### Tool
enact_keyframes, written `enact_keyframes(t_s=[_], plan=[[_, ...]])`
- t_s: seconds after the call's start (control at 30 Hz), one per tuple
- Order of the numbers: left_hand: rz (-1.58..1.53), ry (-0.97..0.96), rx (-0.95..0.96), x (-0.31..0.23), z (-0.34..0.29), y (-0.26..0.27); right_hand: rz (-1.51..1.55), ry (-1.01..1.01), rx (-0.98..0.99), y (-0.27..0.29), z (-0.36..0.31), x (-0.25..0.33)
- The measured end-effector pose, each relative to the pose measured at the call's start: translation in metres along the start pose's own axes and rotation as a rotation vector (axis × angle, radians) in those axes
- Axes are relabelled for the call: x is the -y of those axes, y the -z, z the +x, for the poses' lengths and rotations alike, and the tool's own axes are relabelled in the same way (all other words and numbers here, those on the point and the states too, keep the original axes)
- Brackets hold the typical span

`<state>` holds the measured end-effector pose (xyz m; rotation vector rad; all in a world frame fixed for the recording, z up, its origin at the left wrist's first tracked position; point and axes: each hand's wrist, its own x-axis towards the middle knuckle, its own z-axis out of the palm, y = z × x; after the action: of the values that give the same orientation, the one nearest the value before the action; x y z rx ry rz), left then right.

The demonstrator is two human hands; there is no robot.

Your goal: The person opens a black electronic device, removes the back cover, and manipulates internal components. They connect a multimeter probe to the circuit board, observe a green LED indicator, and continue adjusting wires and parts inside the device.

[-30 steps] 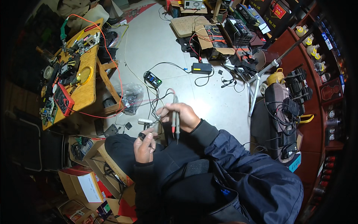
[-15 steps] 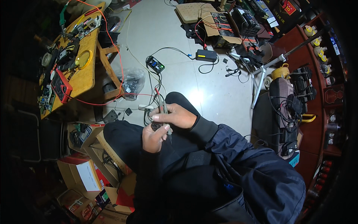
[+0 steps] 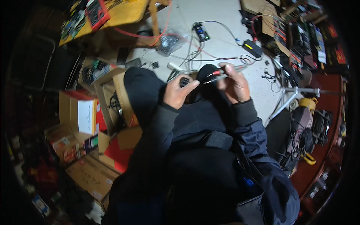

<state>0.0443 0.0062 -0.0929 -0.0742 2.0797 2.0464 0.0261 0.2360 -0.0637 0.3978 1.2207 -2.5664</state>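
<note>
My left hand (image 3: 176, 93) is closed on a small black object (image 3: 184, 82), held between thumb and fingers above my lap; its exact kind I cannot make out. To its right, my right hand (image 3: 236, 87) grips a pair of multimeter probes, one red (image 3: 217, 72) and one dark grey (image 3: 216, 79). Both metal tips point left toward the black object, with a gap between. A red-cased multimeter (image 3: 97, 14) rests on the yellow table at the upper left, and a red lead (image 3: 131, 33) runs from its side.
Cables lie tangled on the pale floor beyond my knees, beside a black device with a lit display (image 3: 201, 32) and a black power adapter (image 3: 252, 48). Open cardboard boxes (image 3: 67, 108) stand at my left. A metal stand (image 3: 287, 101) and a red-brown cabinet (image 3: 318, 146) are at right.
My hands have moved apart; the right one, with the probes, is now farther right, and the tips show. The view has shifted, so the table sits higher in the picture.
</note>
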Motion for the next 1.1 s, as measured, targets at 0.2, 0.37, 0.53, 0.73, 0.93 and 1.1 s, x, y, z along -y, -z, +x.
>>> enact_keyframes(t_s=[0.2, 0.37, 0.53, 0.73, 0.93, 1.1], plan=[[-0.011, -0.031, 0.010, -0.004, -0.005, -0.002, -0.144, 0.072, 0.091, -0.013, -0.007, 0.001], [-0.039, -0.083, 0.015, -0.002, -0.008, 0.002, -0.196, 0.114, 0.061, -0.020, -0.009, 0.000], [0.056, -0.230, -0.013, 0.002, -0.007, 0.007, -0.200, 0.152, 0.070, -0.022, -0.009, -0.006], [0.134, -0.301, -0.001, 0.002, -0.005, 0.012, -0.234, 0.185, 0.074, -0.027, -0.009, -0.007], [0.062, -0.262, 0.055, 0.005, -0.008, 0.009, -0.239, 0.137, 0.153, -0.031, -0.011, -0.012], [0.066, -0.251, 0.069, 0.005, -0.008, 0.008, -0.280, 0.136, 0.144, -0.032, -0.012, -0.014]])
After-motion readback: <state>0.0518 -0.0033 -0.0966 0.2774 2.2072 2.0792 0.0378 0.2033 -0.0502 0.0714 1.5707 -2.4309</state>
